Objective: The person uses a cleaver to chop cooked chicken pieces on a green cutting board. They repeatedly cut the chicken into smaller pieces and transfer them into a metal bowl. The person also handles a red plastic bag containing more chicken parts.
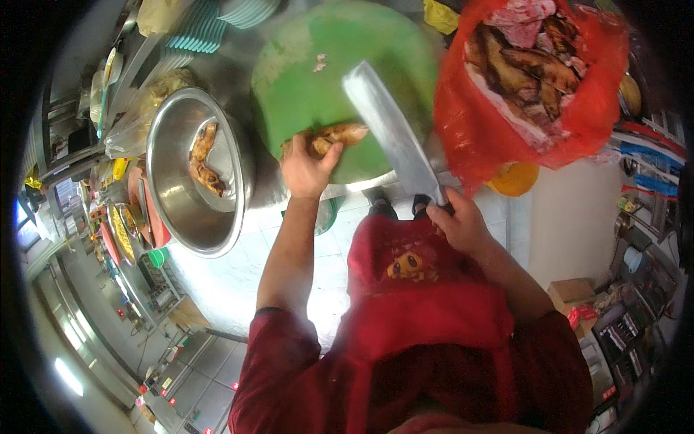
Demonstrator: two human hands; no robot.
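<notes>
A browned pig's trotter [347,134] lies across the near part of a round green chopping board [303,81]. My left hand [308,168] grips it at its left end, fingers over the top and thumb along the near side. In my right hand [461,219] is the handle of a broad steel cleaver [387,122]. Its blade slants up and left over the board, just right of the trotter's pale end; the gap between them is hard to judge. Small pale scraps [320,62] lie farther back on the board.
A steel basin [162,217] with browned trotter pieces [203,157] stands left of the board. To the right, a red plastic bag [461,127] holds several more trotters [534,68]. Stacked turquoise dishes [198,24] stand at the back left. A yellow container [515,179] is partly under the bag.
</notes>
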